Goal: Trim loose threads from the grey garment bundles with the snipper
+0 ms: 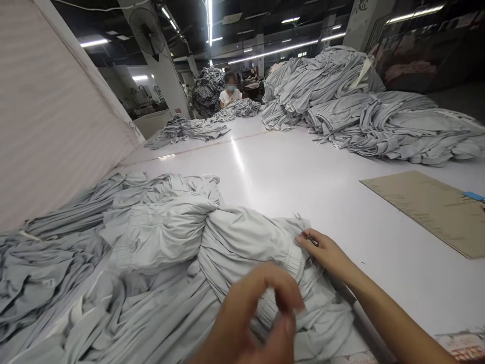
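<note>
My left hand (257, 313) is large and blurred in the foreground, above the pile. Its fingers are curled with the index finger and thumb tips close together, and anything thin between them is too small to make out. At the right end of a bunched pale grey garment (246, 230), my right hand (322, 250) is closed around small dark metal thread snips (312, 241), mostly hidden by the fingers. The garment has gathered elastic bands and is cinched in the middle. It lies on top of more grey garments (151, 313).
Darker grey garments (45, 273) spread at the left, beside a pale hanging cloth (56, 111). On the white table (295, 172) lies a brown board (428, 212) with a blue item (473, 195). Large grey garment heaps (326, 86) stand at the back right. A masked person (230, 93) is at the far end.
</note>
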Demonstrator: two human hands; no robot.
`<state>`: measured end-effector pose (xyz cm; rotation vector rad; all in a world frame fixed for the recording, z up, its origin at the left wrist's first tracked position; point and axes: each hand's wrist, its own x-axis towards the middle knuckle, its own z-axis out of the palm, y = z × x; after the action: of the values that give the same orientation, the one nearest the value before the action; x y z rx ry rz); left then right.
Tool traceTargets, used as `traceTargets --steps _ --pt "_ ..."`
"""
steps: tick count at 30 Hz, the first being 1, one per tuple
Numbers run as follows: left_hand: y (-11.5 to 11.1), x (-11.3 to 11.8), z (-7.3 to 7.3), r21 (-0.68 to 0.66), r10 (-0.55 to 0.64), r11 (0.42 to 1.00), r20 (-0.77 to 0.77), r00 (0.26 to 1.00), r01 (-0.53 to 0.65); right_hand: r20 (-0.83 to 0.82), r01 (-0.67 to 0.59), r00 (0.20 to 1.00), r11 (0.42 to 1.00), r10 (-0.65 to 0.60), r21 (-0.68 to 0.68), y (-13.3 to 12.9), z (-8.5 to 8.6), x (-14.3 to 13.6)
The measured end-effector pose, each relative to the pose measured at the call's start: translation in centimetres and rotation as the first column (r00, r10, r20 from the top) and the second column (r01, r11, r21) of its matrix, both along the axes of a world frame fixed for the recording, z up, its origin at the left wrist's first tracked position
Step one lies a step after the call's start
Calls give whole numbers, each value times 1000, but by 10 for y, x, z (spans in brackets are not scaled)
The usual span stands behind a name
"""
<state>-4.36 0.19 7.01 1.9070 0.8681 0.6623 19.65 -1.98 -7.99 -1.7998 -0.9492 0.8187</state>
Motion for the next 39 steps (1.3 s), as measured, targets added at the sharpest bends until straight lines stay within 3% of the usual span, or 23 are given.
traceTargets --steps 4,7,10,13,18,21,23,25,30,39 --pt "16 30 -44 -33 -111 994 -148 983 107 -14 -41 999 999 41 -10 8 0 6" --pt "20 37 -63 94 -102 988 -195 975 122 -81 -97 992 995 100 33 8 10 3" --pt "17 40 -69 263 -75 957 -175 982 120 -202 -119 969 985 142 122 4 31 -9" --pt "14 43 -72 390 28 920 -156 987 35 -349 -168 908 965 231 200 -4 55 -31" --pt "15 25 -78 290 120 951 -31 992 -106 -468 -249 809 928 356 276 -17 70 -64" --pt "15 6 -78 301 96 948 41 995 -104 -316 -300 875 922 368 243 -26 64 -71" --pt "13 -2 -77 299 76 950 61 995 -90 -125 -259 951 949 283 179 -32 61 -71" --pt "12 -4 -77 238 63 968 79 995 -80 44 -234 972 955 230 182 -38 63 -70" --pt "11 1 -78 77 78 993 157 985 -91 317 -444 875 868 367 221 -45 77 -74" --pt "9 0 -77 36 89 995 187 978 -98 454 -474 809 871 373 131 -45 77 -81"
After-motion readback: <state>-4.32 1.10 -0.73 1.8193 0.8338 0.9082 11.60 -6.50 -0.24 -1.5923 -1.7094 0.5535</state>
